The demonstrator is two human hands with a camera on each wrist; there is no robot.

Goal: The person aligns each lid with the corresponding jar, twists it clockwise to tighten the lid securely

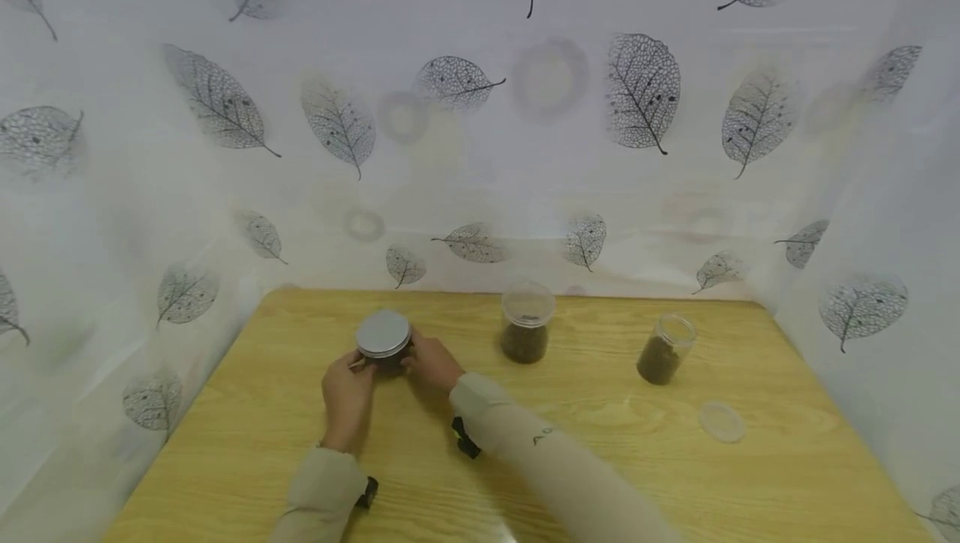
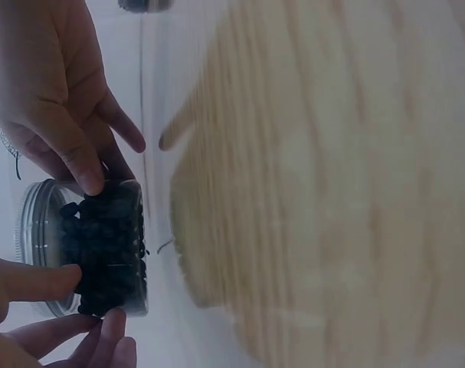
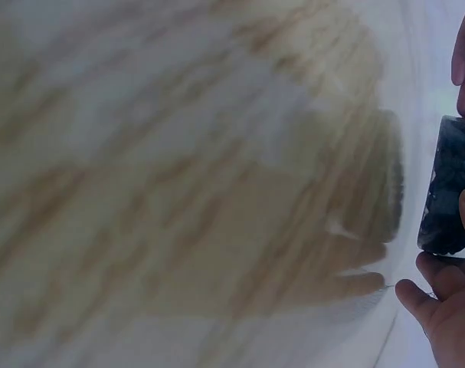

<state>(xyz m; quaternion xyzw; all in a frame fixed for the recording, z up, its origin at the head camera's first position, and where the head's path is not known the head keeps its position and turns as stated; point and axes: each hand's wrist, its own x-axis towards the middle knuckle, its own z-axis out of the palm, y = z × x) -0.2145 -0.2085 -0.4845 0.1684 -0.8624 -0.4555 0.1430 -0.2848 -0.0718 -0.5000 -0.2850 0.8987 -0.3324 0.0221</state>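
Note:
A jar with a flat silver lid stands upright on the left part of the table. Dark pieces fill its clear body, also visible at the edge of the right wrist view. My left hand grips the jar's left side, thumb on the near face and fingers beneath and around it. From the right side my right hand holds it, thumb and fingers against the wall near the base.
To the right stands a clear jar with dark contents and a clear rim or lid on top. Farther right is another jar with dark contents, and a round translucent lid lies in front of it. A leaf-patterned sheet hangs behind the wooden table.

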